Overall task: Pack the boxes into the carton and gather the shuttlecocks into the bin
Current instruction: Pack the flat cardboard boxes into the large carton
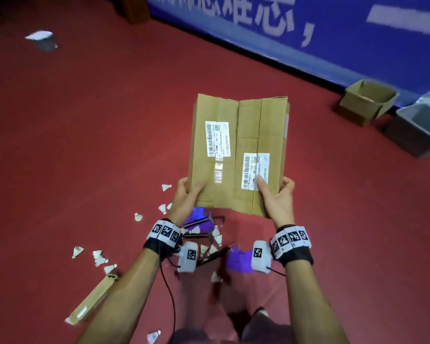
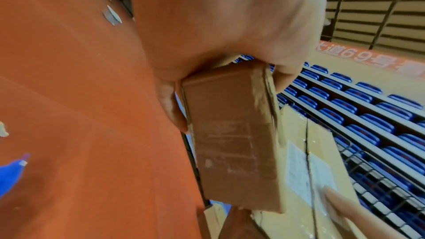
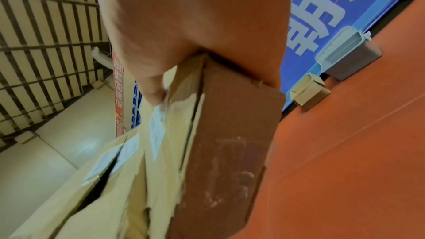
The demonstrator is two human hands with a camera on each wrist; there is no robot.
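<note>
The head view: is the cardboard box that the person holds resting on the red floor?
No, both the left hand and the right hand hold the cardboard box up above the floor.

Two flat brown boxes (image 1: 237, 155), side by side, white labels up, were held above red floor. Open carton (image 1: 366, 101) sat beside grey bin (image 1: 418, 125) at blue wall. White shuttlecocks (image 1: 101, 258) lay scattered on floor.
</note>
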